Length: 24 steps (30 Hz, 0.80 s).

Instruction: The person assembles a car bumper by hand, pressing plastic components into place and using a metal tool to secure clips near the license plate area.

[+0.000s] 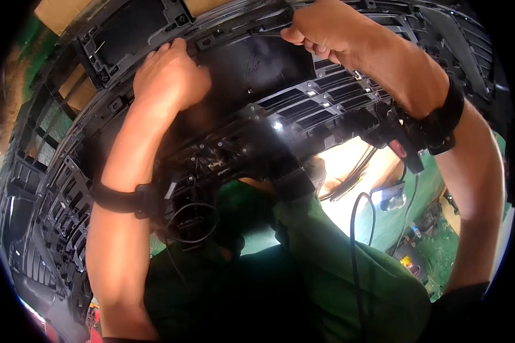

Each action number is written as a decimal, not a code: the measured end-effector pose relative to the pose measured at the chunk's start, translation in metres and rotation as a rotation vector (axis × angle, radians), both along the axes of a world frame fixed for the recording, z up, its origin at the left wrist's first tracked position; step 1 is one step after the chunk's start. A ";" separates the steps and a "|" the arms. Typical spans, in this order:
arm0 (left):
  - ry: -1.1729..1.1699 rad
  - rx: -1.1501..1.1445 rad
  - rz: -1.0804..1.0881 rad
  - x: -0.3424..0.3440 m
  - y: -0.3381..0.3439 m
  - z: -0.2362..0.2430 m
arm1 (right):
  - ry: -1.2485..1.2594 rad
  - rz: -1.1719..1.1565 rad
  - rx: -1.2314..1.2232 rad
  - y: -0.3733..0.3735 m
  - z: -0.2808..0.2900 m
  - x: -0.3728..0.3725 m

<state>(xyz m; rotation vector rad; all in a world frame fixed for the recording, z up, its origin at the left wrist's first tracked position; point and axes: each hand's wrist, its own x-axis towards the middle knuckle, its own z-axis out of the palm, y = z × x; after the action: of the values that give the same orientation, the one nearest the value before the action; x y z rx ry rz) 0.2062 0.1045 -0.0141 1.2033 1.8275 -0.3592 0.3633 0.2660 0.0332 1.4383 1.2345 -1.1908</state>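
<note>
A large black plastic assembly with slatted grilles (332, 97) fills the upper view. My left hand (170, 77) curls its fingers over a long black rail (217, 39) along the top of a smooth dark panel (249, 66), its fingertips partly hidden. My right hand (317, 34) is closed at the right end of that rail, thumb and fingers pinched on what looks like a thin black strip at the panel's upper edge. A black band with a small device is strapped round each forearm.
Cardboard (56, 14) lies beyond the assembly at top left. Black cables (355, 228) hang at lower right, above a green floor (432, 263) with a small bottle (416, 231) and other items. My green-clad legs (337, 257) are below the assembly.
</note>
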 end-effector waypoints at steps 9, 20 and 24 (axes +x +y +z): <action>-0.095 0.070 -0.006 -0.014 -0.008 -0.002 | 0.312 1.143 0.243 0.018 0.030 -0.018; -0.132 0.013 0.024 -0.018 -0.008 -0.006 | 0.294 1.575 0.144 0.006 -0.001 -0.024; -0.128 0.026 0.043 -0.017 -0.011 -0.001 | 0.323 1.508 0.194 -0.007 0.001 -0.001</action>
<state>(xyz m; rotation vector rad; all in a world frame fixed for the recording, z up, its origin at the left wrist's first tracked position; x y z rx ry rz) 0.1891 0.0939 -0.0152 1.1762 1.7494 -0.2298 0.3620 0.2589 0.0338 0.1029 2.0499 -0.2045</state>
